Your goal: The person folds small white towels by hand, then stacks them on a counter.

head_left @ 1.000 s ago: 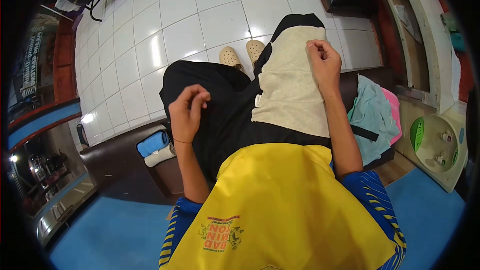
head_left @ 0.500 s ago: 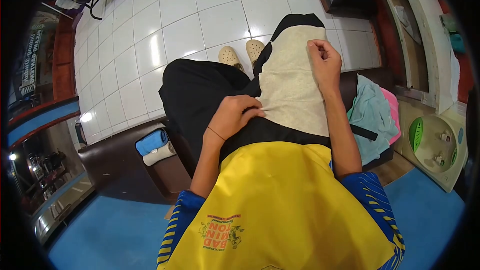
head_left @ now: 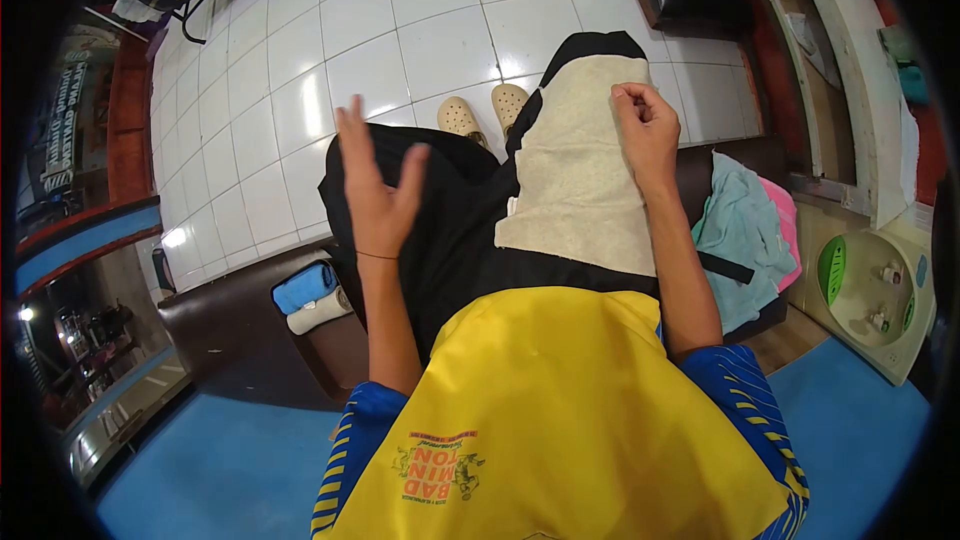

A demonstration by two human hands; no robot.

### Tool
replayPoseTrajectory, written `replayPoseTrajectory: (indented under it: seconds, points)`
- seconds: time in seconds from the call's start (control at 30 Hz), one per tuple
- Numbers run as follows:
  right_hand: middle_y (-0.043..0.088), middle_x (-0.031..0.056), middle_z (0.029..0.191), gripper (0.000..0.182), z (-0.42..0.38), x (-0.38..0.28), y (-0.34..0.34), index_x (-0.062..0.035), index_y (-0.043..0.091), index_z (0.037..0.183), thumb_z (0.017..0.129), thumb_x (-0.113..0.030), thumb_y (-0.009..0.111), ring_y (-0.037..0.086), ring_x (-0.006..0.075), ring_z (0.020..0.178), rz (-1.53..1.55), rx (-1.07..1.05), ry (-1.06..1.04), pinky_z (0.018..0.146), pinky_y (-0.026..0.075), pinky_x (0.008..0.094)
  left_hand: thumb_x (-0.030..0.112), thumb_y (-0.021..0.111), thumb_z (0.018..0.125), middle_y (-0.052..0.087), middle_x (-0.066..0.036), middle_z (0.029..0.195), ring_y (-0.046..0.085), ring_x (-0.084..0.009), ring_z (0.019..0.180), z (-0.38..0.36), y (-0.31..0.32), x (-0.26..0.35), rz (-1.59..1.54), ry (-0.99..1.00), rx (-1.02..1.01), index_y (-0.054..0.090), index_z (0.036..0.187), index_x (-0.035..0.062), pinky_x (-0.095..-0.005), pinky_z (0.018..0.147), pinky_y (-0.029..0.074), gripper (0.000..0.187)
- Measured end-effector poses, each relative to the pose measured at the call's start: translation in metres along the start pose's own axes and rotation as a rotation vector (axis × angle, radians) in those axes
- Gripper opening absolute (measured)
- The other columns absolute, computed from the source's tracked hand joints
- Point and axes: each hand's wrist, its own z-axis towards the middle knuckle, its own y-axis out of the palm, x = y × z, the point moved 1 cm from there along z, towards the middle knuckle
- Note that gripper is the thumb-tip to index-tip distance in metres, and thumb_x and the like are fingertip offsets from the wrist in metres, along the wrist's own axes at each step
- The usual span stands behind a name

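Observation:
A cream towel [head_left: 580, 170] lies spread along my right thigh, over black trousers [head_left: 440, 175]. At its outer edge, near the knee, the fingers of my right hand [head_left: 652, 135] are closed in a pinch on the towel. My left hand [head_left: 380, 190] is raised above the left thigh with its fingers spread and nothing in it. The towel's near left corner lies loose on the trousers, apart from that hand.
To my left, a brown tray [head_left: 335, 355] on the bench [head_left: 230, 340] holds a rolled blue towel [head_left: 303, 287] and a rolled cream towel [head_left: 320, 312]. Teal cloth [head_left: 740, 240] and pink cloth [head_left: 783, 230] lie at my right. A basin [head_left: 875, 290] stands beyond them.
My left hand has let go of the towel's near left corner and moved up and left, opening. The corner now lies flatter. My right hand stays almost in place at the edge.

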Motion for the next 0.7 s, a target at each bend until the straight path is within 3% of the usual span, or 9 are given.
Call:
replayPoseTrajectory:
  seconds: [0.07, 0.13, 0.17, 0.23, 0.3, 0.33, 0.57, 0.67, 0.7]
  points:
    - [0.060, -0.0047, 0.072, 0.012, 0.000, 0.000, -0.001, -0.0002, 0.070, 0.092, 0.089, -0.012, 0.069, 0.047, 0.0031, 0.062, 0.006, 0.019, -0.014, 0.058, 0.042, 0.0197, 0.031, 0.088, 0.070, 0.035, -0.025, 0.152, 0.029, -0.0399, 0.144, -0.007, 0.015, 0.023, -0.161, 0.000, -0.143, 0.034, 0.146, -0.0039, -0.0429, 0.112, 0.031, 0.100]
    - [0.060, -0.0044, 0.072, 0.013, 0.000, 0.000, -0.001, 0.0000, 0.070, 0.092, 0.089, -0.013, 0.070, 0.047, 0.0034, 0.062, 0.034, 0.022, 0.005, 0.059, 0.042, 0.0199, 0.049, 0.088, 0.058, 0.043, -0.022, 0.144, 0.042, -0.0395, 0.132, -0.025, 0.031, 0.042, -0.083, 0.194, -0.307, 0.039, 0.142, -0.0019, -0.0425, 0.102, 0.035, 0.110]
    - [0.060, -0.0044, 0.072, 0.013, 0.001, -0.001, 0.000, 0.0000, 0.070, 0.092, 0.089, -0.013, 0.070, 0.047, 0.0034, 0.062, 0.033, 0.023, 0.001, 0.059, 0.042, 0.0199, 0.050, 0.086, 0.060, 0.048, -0.016, 0.136, 0.048, -0.0356, 0.123, -0.021, 0.035, 0.058, -0.219, 0.218, -0.516, 0.045, 0.139, 0.0056, -0.0415, 0.100, 0.034, 0.099]
    - [0.060, -0.0041, 0.072, 0.014, 0.000, -0.002, -0.001, 0.0003, 0.070, 0.092, 0.089, -0.014, 0.069, 0.047, 0.0037, 0.062, 0.020, 0.018, -0.002, 0.059, 0.042, 0.0200, 0.032, 0.079, 0.074, 0.058, -0.006, 0.115, 0.056, -0.0261, 0.107, -0.043, 0.042, 0.065, -0.248, 0.404, -0.558, 0.066, 0.113, 0.0150, -0.0383, 0.090, 0.040, 0.044]
    - [0.060, -0.0038, 0.072, 0.015, 0.000, -0.001, -0.002, 0.0005, 0.070, 0.092, 0.089, -0.014, 0.069, 0.048, 0.0039, 0.063, 0.001, 0.015, -0.012, 0.059, 0.042, 0.0201, 0.018, 0.074, 0.076, 0.061, -0.002, 0.100, 0.058, -0.0220, 0.098, -0.053, 0.045, 0.070, -0.195, 0.502, -0.612, 0.069, 0.098, 0.0126, -0.0353, 0.082, 0.043, 0.023]
    - [0.060, -0.0036, 0.072, 0.015, 0.000, 0.000, -0.003, 0.0008, 0.070, 0.092, 0.089, -0.014, 0.069, 0.048, 0.0040, 0.063, -0.014, 0.008, -0.023, 0.059, 0.042, 0.0202, 0.009, 0.074, 0.076, 0.064, 0.000, 0.092, 0.061, -0.0187, 0.092, -0.058, 0.045, 0.072, -0.171, 0.496, -0.611, 0.072, 0.094, 0.0097, -0.0324, 0.078, 0.043, 0.018]
    - [0.062, -0.0021, 0.078, 0.014, -0.008, -0.018, -0.009, -0.0011, 0.071, 0.093, 0.089, -0.014, 0.070, 0.051, 0.0046, 0.067, 0.095, -0.053, 0.016, 0.063, 0.044, 0.0207, 0.008, 0.071, 0.082, 0.063, -0.002, 0.090, 0.061, -0.0199, 0.087, -0.075, 0.035, 0.082, -0.215, 0.428, -0.673, 0.069, 0.096, 0.0097, -0.0328, 0.077, 0.046, 0.014]
    - [0.063, 0.0016, 0.085, 0.013, -0.025, -0.048, -0.029, -0.0036, 0.072, 0.094, 0.086, -0.014, 0.072, 0.056, 0.0108, 0.073, -0.050, -0.352, -0.116, 0.068, 0.047, 0.0247, 0.009, 0.071, 0.082, 0.064, -0.003, 0.090, 0.062, -0.0215, 0.086, -0.079, 0.034, 0.079, -0.258, 0.398, -0.671, 0.070, 0.105, 0.0096, -0.0338, 0.078, 0.047, 0.023]
    - [0.061, 0.0025, 0.088, 0.017, -0.032, -0.061, -0.035, -0.0042, 0.072, 0.097, 0.083, -0.014, 0.074, 0.056, 0.0138, 0.080, -0.159, -0.592, -0.173, 0.073, 0.047, 0.0265, 0.009, 0.071, 0.082, 0.064, -0.003, 0.090, 0.062, -0.0215, 0.086, -0.080, 0.035, 0.078, -0.257, 0.391, -0.668, 0.070, 0.105, 0.0096, -0.0338, 0.078, 0.047, 0.023]
